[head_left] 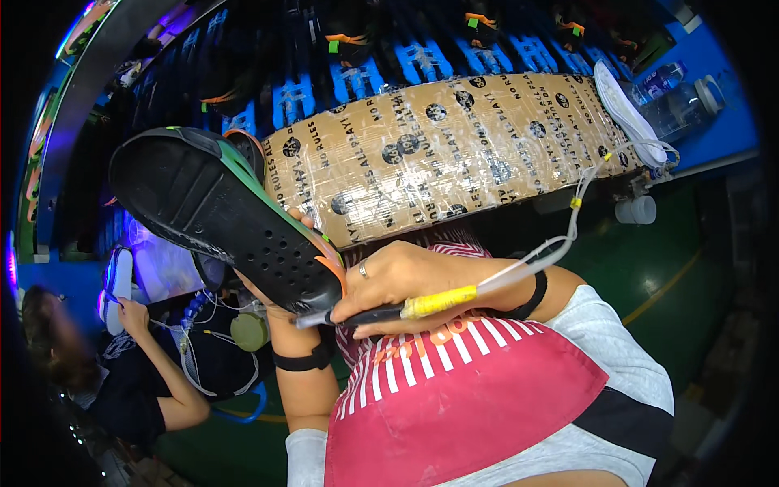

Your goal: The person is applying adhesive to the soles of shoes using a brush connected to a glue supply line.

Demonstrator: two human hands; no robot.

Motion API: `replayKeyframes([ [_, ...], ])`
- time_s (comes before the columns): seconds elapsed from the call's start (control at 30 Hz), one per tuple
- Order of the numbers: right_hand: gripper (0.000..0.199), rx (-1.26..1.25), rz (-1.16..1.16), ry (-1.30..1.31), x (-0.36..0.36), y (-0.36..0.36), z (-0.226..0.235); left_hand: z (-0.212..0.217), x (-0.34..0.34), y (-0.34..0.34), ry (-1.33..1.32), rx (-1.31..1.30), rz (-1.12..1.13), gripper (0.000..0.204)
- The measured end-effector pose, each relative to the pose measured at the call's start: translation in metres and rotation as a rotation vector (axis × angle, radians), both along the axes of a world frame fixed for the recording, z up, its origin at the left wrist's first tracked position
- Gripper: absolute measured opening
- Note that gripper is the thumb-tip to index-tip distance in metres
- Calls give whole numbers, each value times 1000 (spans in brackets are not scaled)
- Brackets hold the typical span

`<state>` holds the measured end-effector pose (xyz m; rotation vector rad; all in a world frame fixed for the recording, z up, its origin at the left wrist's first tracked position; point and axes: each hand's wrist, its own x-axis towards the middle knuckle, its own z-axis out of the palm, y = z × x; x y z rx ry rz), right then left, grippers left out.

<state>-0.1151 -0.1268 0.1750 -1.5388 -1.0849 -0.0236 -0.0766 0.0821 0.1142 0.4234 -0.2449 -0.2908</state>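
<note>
A black shoe (235, 219) with a green and orange edge is tilted in front of me, its underside with several round holes facing up. My left hand (261, 294) grips it from below; fingertips show past its right edge, and the rest is hidden. My right hand (406, 276), wearing a ring, is closed around a brush (365, 316) with a dark handle and yellow wrap. A clear tube (523, 272) runs from its back end. The pale tip lies at the shoe's near end; whether it touches I cannot tell.
A taped cardboard sheet (422, 154) covers the bench edge before me. White sole (629, 114), plastic bottles (682, 105) and a white cup (637, 209) are at right. Blue-black racks (422, 61) stand beyond. Left, a co-worker's hand (132, 316) works at a white sole (118, 284).
</note>
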Motion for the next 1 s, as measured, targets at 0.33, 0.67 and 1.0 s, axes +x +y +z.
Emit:
replayKeyframes([
  [0.33,21,-147,-67,-127,-2,1,-6,17,1,12,8,262,-79,88],
  [0.67,21,-190,13,-117,1,-5,-2,22,11,32,20,422,-155,74],
  [1.0,23,-97,-83,-181,-2,3,-16,60,18,12,8,590,-284,48],
])
